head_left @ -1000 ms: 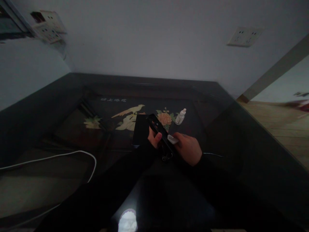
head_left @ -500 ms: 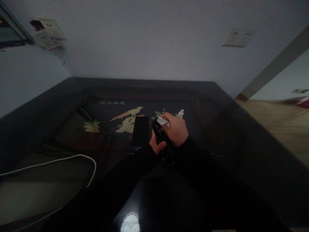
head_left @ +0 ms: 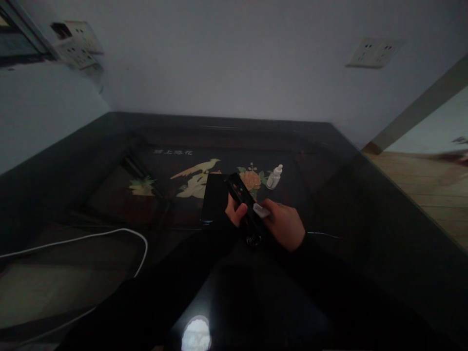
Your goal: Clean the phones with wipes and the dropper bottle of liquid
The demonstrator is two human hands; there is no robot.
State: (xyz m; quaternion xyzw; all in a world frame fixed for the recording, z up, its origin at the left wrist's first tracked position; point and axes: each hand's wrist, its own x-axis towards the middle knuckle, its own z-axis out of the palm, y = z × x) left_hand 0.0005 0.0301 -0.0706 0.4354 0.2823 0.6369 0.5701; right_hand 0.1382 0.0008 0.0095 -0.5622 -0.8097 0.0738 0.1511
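My left hand (head_left: 236,212) is closed around a long black handheld device (head_left: 241,192), its thumb lying across the side. The device slants from upper left to lower right; its exact kind is hard to make out in the dim light. Between the fingers of my right hand (head_left: 288,225) is a folded white tissue (head_left: 261,210), pressed at or very near the device's right side. Just left of the device lies a flat black rectangular object (head_left: 213,197), like a phone. A small whitish bottle (head_left: 273,178) with a narrow cap stands beyond my right hand.
The glossy black table (head_left: 314,146) has a bird and flower picture (head_left: 197,168) on it. A white cable (head_left: 124,230) curves in from the left. Wall sockets (head_left: 375,52) are at the back right, with more sockets (head_left: 78,46) at the left. Wooden floor (head_left: 431,190) shows on the right.
My right hand with the tissue has slid down and right along the device, from its upper end toward the middle. The bottle and printed flower are now uncovered. The view has shifted slightly.
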